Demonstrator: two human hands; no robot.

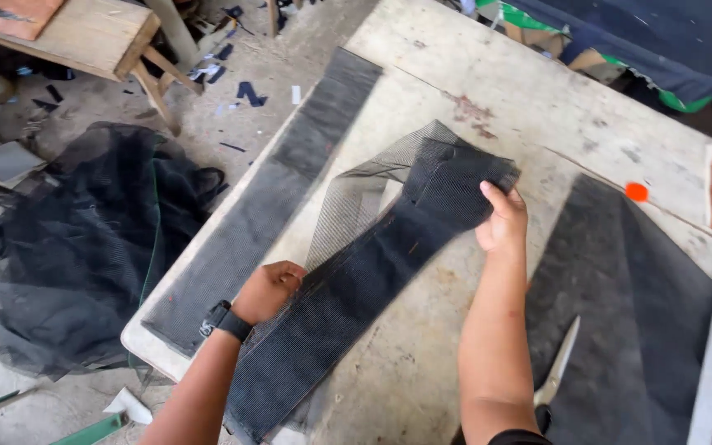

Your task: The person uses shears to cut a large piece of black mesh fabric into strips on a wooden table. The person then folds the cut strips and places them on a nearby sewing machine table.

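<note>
Both hands, left hand (pixel 267 290) and right hand (pixel 502 221), clamped on the folded black mesh strip (pixel 372 280); layers may slip askew, and scissors (pixel 555 371) lie near the right forearm.

Seen from above: worn wooden table (pixel 471 74). Left hand (pixel 267 290), with a black wristband (pixel 226 320), closed on the lower part of a long black mesh strip (pixel 348 297). Right hand (pixel 502 221) gripping the strip's folded upper end. Flat mesh strip (pixel 265 206) along the table's left edge. Scissors (pixel 557 367) near the right forearm. Heap of black netting (pixel 76 247) on the floor beyond the left edge.
</note>
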